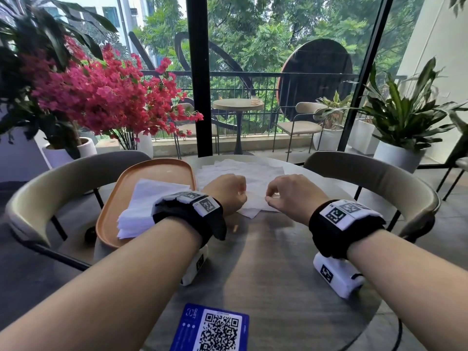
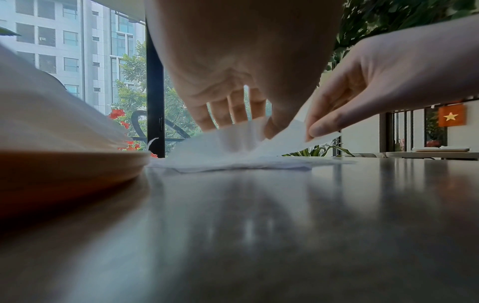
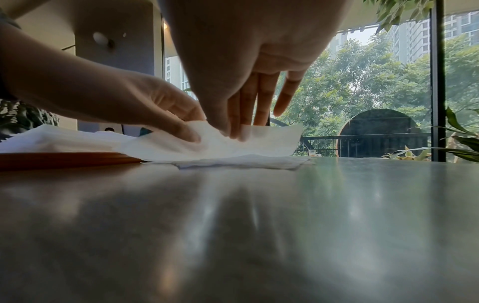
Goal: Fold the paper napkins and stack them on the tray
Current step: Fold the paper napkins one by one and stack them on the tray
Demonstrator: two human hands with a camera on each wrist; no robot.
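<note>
An orange tray (image 1: 154,171) lies at the left of the round table, and a stack of folded white napkins (image 1: 141,206) sits on it. Right of the tray, my left hand (image 1: 240,196) and right hand (image 1: 269,198) both pinch one white napkin (image 1: 253,202) lying on a loose pile of unfolded napkins (image 1: 243,168). In the left wrist view, my left hand (image 2: 259,131) holds the napkin (image 2: 228,147) low while the right hand (image 2: 313,131) lifts its edge. In the right wrist view, the right hand (image 3: 233,131) grips the raised napkin (image 3: 272,139) beside my left hand (image 3: 191,131).
A blue QR card (image 1: 212,328) lies at the table's near edge. Curved chairs stand at the left (image 1: 50,188) and right (image 1: 379,178) of the table. Potted pink flowers (image 1: 101,92) and a glass wall are beyond. The dark tabletop (image 1: 266,262) lies between my forearms.
</note>
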